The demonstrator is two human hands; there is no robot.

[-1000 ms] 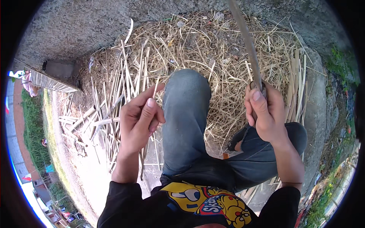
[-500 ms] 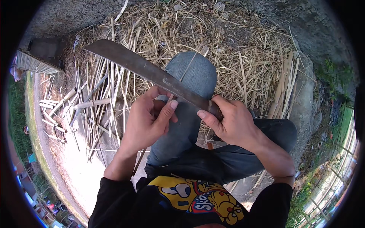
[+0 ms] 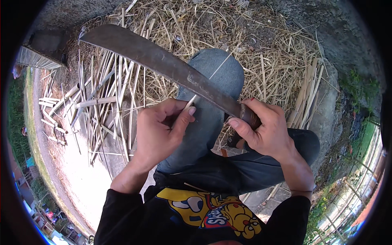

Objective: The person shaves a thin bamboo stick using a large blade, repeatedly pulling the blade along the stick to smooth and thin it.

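Note:
My right hand (image 3: 265,128) is wrapped round the dark handle of a machete (image 3: 163,65). Its long, broad, dark blade slants up to the far left across my raised knee (image 3: 222,69). In a pinch between thumb and fingers, my left hand (image 3: 163,126) holds a thin pale bamboo strip (image 3: 192,101) just below the blade's edge. The strip runs under the blade, and its thin far part shows over the denim of the knee. The fingers of my left hand are partly hidden behind its thumb.
Bamboo strips and sticks (image 3: 106,90) lie piled on the left, with cut bamboo tubes (image 3: 96,102) among them. Straw-like shavings (image 3: 253,53) cover the ground ahead. More flat strips (image 3: 308,96) lean by a stone edge (image 3: 326,106) on the right. A rough wall (image 3: 335,32) stands beyond.
The machete and my right hand have shifted right and slightly nearer, and the blade's tip has risen to the far left. My left hand keeps its pinch on the bamboo strip.

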